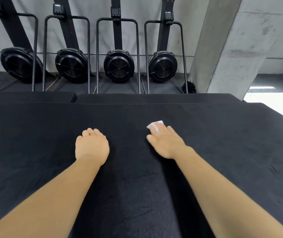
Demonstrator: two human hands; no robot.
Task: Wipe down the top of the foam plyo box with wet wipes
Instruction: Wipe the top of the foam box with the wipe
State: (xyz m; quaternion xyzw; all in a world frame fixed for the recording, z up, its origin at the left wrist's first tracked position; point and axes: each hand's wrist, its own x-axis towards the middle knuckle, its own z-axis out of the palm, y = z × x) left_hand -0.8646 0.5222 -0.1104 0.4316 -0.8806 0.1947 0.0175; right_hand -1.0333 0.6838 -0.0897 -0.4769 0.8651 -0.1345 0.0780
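Note:
The black foam plyo box (43,134) fills the lower two thirds of the head view, its top facing me. My right hand (166,142) lies flat on the top, right of centre, with straight fingers pressing a small white wet wipe (154,124) onto the surface; only the wipe's far edge shows past the fingertips. My left hand (91,146) rests on the box top to the left, fingers curled under, holding nothing that I can see.
Two more black foam boxes (137,98) lie just beyond the far edge. Several black rowing machines (119,66) stand upright against the grey wall. A concrete pillar (231,48) rises at the right, with sunlit floor (274,103) beside it.

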